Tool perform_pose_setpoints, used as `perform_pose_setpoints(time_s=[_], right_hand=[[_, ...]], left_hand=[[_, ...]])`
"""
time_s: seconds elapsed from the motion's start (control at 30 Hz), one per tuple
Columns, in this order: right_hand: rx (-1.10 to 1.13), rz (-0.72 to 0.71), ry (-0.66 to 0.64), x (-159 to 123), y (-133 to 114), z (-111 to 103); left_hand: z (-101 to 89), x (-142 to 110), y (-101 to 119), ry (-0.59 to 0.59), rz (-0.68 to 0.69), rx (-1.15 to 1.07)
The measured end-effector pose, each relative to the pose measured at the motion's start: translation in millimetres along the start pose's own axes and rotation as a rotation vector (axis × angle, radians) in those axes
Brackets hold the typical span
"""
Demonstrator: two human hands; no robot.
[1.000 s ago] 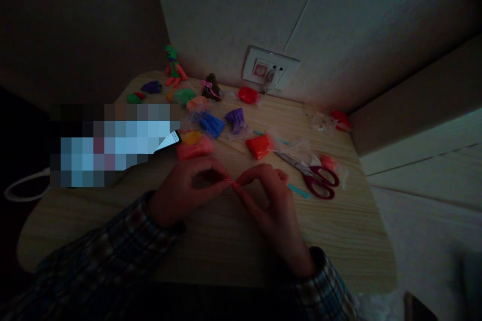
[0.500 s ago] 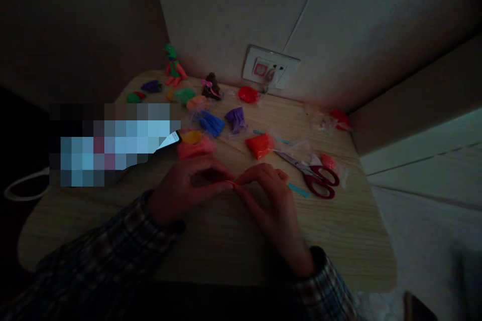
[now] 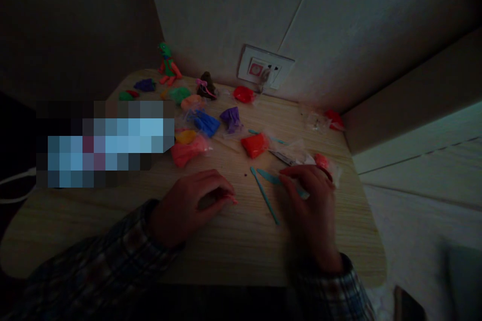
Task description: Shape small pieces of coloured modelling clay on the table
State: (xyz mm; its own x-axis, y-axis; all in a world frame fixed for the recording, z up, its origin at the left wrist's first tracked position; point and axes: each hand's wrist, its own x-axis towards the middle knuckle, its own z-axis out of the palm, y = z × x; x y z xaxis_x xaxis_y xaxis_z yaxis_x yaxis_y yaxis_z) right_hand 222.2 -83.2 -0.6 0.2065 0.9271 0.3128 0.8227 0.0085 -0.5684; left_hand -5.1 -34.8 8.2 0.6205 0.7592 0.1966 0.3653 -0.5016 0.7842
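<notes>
My left hand (image 3: 192,205) rests low over the table with thumb and fingers pinched on a small thin piece of pink clay (image 3: 232,199), whose end pokes out from the fingertips. To the right, my right hand (image 3: 314,208) has its thumb and forefinger closed at a flat teal modelling tool (image 3: 266,176). The tool lies slantwise, its left blade showing past the fingertips and its other end partly covered by the hand. Between the hands lies a thin teal modelling stick (image 3: 265,198). Scissors (image 3: 282,157) are mostly hidden behind my right hand.
Bags of red clay (image 3: 255,145), pink clay (image 3: 188,151), blue clay (image 3: 206,123) and purple clay (image 3: 231,119) lie beyond the hands. A green and orange figure (image 3: 168,66) and a brown figure (image 3: 206,86) stand at the back near a wall socket (image 3: 263,70). A blurred-out patch covers the left.
My hands have come apart. The right hand has moved right, off the pink clay and onto the flat teal tool, uncovering the thin stick. The left hand keeps the pink clay.
</notes>
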Motion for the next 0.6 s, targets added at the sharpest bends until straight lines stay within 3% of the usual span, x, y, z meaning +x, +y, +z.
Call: perform_pose_setpoints(time_s=[0.13,0.3,0.6], right_hand=[[-0.157,0.033,-0.031,-3.4,13.6,-3.8],[-0.232,0.052,-0.081,-4.2,13.4,-3.5],[-0.203,0.08,-0.1,-3.9,16.3,-5.8]], left_hand=[[8.5,-4.5,4.4,-0.001,-0.006,0.076],[15.9,-8.7,3.1,-0.003,0.017,0.269],[13.8,-16.5,0.3,-0.039,0.03,0.388]])
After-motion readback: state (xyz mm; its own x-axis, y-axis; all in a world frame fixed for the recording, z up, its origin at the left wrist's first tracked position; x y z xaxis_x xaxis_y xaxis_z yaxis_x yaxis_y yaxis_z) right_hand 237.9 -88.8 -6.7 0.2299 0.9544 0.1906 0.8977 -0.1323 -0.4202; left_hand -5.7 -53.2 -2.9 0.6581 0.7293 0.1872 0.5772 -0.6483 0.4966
